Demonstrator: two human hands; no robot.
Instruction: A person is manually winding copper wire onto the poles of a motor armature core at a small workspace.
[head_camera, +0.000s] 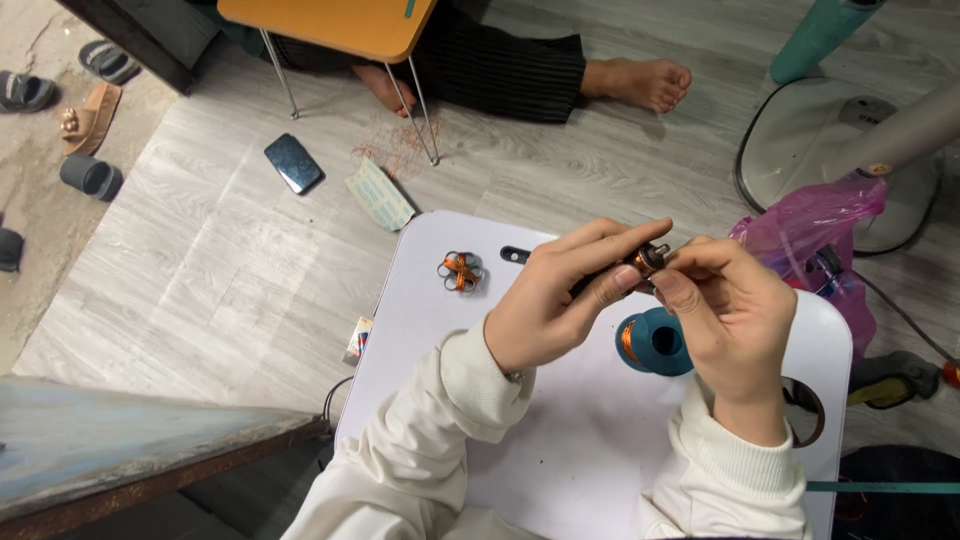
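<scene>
My left hand (560, 295) and my right hand (725, 310) meet above a white lap table (560, 440). Between their fingertips they pinch a small dark part wound with copper wire (648, 259). Just below the hands a blue spool of copper wire (655, 342) lies on the table. A small orange and silver scissors (461, 270) rests on the table's far left corner, with a small black piece (514, 254) beside it.
A pink plastic bag (810, 235) sits at the table's right, in front of a white fan base (840, 140). A dark phone (293, 162) and a label sheet (380, 192) lie on the floor. Another person's bare feet (640, 82) rest beyond, under an orange table (330, 25). Sandals lie far left.
</scene>
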